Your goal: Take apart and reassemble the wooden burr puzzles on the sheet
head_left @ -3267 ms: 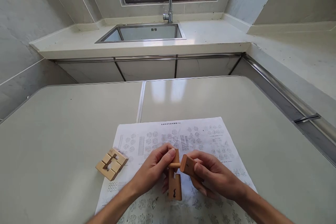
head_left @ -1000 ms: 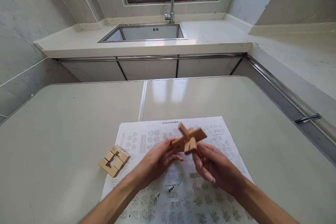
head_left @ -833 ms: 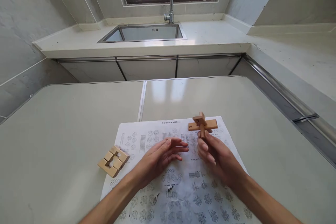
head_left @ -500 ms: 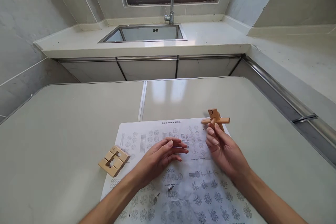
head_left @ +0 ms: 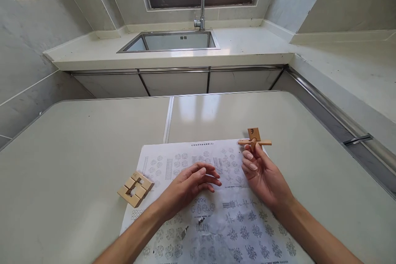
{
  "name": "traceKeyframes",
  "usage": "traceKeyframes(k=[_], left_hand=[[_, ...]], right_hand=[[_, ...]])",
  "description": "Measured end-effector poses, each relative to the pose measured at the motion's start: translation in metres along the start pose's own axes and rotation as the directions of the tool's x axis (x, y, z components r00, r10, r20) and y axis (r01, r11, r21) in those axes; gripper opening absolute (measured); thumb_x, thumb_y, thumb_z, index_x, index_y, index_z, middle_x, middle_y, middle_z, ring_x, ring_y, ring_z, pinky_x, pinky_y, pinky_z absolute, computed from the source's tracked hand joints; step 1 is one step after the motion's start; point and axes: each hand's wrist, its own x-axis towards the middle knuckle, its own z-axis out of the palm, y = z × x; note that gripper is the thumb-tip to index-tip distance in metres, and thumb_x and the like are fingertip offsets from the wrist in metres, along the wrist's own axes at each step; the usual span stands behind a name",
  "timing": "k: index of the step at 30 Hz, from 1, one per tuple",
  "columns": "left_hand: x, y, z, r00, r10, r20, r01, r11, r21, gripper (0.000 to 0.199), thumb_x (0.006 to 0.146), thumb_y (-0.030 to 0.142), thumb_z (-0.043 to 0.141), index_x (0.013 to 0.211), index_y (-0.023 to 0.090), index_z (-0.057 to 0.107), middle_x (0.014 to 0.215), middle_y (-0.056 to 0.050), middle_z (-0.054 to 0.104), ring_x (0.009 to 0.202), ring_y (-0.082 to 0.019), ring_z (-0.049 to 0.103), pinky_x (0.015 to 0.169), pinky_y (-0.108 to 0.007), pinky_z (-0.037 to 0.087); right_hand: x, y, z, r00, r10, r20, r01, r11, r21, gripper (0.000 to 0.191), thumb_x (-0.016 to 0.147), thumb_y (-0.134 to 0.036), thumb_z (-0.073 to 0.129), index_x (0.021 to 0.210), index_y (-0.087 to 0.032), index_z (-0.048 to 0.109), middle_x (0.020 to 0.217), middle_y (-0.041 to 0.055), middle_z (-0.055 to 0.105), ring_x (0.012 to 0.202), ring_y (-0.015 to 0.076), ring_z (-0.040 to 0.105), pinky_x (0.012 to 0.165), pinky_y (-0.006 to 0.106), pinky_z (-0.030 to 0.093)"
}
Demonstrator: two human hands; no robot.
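Note:
Between the thumb and fingers of my right hand [head_left: 266, 175] is a small wooden burr puzzle [head_left: 254, 134], made of crossed sticks and a flat piece with a dark mark. It is held up over the far right corner of a printed sheet [head_left: 198, 154]. My left hand [head_left: 194, 179] hovers above the middle of the sheet, fingers loosely apart and holding nothing. Left of that hand, a square of notched wooden pieces [head_left: 135, 189] lies partly on the sheet's left edge. The sheet carries rows of small line drawings and has torn spots near its middle.
The paper lies on a pale table [head_left: 77, 144] with a light seam strip [head_left: 168, 119]. Beyond stands a white counter [head_left: 247, 41] with a sink [head_left: 179, 41] and tap [head_left: 202, 0] under a window. A metal rail [head_left: 334, 103] runs along the right side.
The wooden puzzle has turned slightly in my right hand, so its flat marked piece faces me more. My left hand has hardly moved.

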Motion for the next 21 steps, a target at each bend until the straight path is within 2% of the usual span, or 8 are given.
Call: traceKeyframes(k=[3, 7, 9, 12, 14, 16, 19, 21], left_hand=[[-0.014, 0.011, 0.009, 0.997, 0.044, 0.067, -0.064, 0.939, 0.337, 0.029, 0.107, 0.046, 0.058, 0.114, 0.020, 0.071, 0.114, -0.010, 0.073, 0.104, -0.024, 0.070, 0.094, -0.038, 0.053], [-0.048, 0.024, 0.013, 0.984, 0.179, 0.016, -0.123, 0.607, 0.785, 0.020, 0.109, 0.037, 0.056, 0.109, 0.025, 0.072, 0.101, -0.005, 0.075, 0.094, -0.021, 0.069, 0.087, -0.033, 0.054], [-0.067, 0.027, 0.004, 0.907, 0.420, -0.018, -0.148, 0.359, 0.921, 0.014, 0.105, 0.035, 0.062, 0.109, 0.026, 0.072, 0.103, -0.005, 0.073, 0.093, -0.022, 0.068, 0.085, -0.034, 0.055], [-0.091, 0.027, -0.022, 0.715, 0.697, -0.052, 0.023, 0.051, 0.998, 0.025, 0.099, 0.043, 0.068, 0.119, 0.027, 0.070, 0.119, -0.009, 0.067, 0.108, -0.030, 0.065, 0.090, -0.041, 0.056], [-0.103, 0.024, -0.040, 0.641, 0.753, -0.148, 0.235, -0.009, 0.972, 0.044, 0.096, 0.058, 0.066, 0.126, 0.026, 0.065, 0.128, -0.012, 0.063, 0.115, -0.036, 0.061, 0.092, -0.049, 0.056], [-0.113, 0.017, -0.054, 0.629, 0.733, -0.257, 0.386, -0.008, 0.923, 0.063, 0.093, 0.071, 0.061, 0.134, 0.023, 0.059, 0.136, -0.015, 0.059, 0.123, -0.042, 0.057, 0.096, -0.057, 0.054], [-0.120, 0.003, -0.066, 0.615, 0.719, -0.323, 0.466, -0.002, 0.885, 0.072, 0.092, 0.075, 0.058, 0.140, 0.022, 0.053, 0.140, -0.017, 0.060, 0.125, -0.043, 0.057, 0.105, -0.062, 0.050], [-0.120, -0.006, -0.068, 0.585, 0.729, -0.356, 0.486, 0.036, 0.873, 0.072, 0.092, 0.074, 0.058, 0.141, 0.021, 0.051, 0.134, -0.016, 0.063, 0.122, -0.041, 0.059, 0.105, -0.060, 0.051]], right_hand=[[-0.007, 0.008, 0.006, 0.999, 0.047, 0.001, -0.047, 0.995, -0.083, 0.031, 0.089, -0.042, 0.087, 0.101, -0.020, 0.068, 0.074, -0.0057, 0.054, 0.055, 0.0060, 0.047, 0.052, 0.015, 0.050], [-0.016, 0.017, 0.009, 0.991, 0.110, 0.076, -0.079, 0.942, -0.326, 0.036, 0.090, -0.049, 0.084, 0.099, -0.021, 0.064, 0.072, -0.0043, 0.058, 0.053, 0.0077, 0.049, 0.048, 0.019, 0.041], [-0.020, 0.019, 0.010, 0.981, 0.142, 0.131, -0.075, 0.904, -0.421, 0.036, 0.090, -0.049, 0.083, 0.098, -0.021, 0.062, 0.072, -0.0038, 0.060, 0.054, 0.0088, 0.051, 0.049, 0.021, 0.040], [-0.024, 0.018, 0.012, 0.964, 0.167, 0.207, -0.038, 0.857, -0.514, 0.034, 0.094, -0.051, 0.079, 0.098, -0.022, 0.062, 0.073, -0.0034, 0.061, 0.055, 0.0098, 0.052, 0.052, 0.023, 0.041], [-0.025, 0.018, 0.012, 0.953, 0.172, 0.251, -0.005, 0.834, -0.552, 0.032, 0.096, -0.051, 0.077, 0.096, -0.022, 0.061, 0.073, -0.0035, 0.061, 0.056, 0.0102, 0.052, 0.053, 0.024, 0.042], [-0.025, 0.018, 0.012, 0.944, 0.172, 0.282, 0.024, 0.814, -0.580, 0.031, 0.098, -0.050, 0.075, 0.096, -0.023, 0.061, 0.073, -0.0036, 0.061, 0.057, 0.0107, 0.053, 0.055, 0.025, 0.043], [-0.025, 0.020, 0.012, 0.932, 0.183, 0.312, 0.055, 0.781, -0.622, 0.031, 0.099, -0.050, 0.073, 0.095, -0.023, 0.061, 0.074, -0.0032, 0.062, 0.059, 0.0110, 0.054, 0.057, 0.027, 0.045], [-0.024, 0.020, 0.012, 0.924, 0.191, 0.330, 0.074, 0.761, -0.645, 0.032, 0.099, -0.052, 0.073, 0.095, -0.022, 0.061, 0.075, -0.0030, 0.062, 0.059, 0.0112, 0.054, 0.059, 0.027, 0.046]])
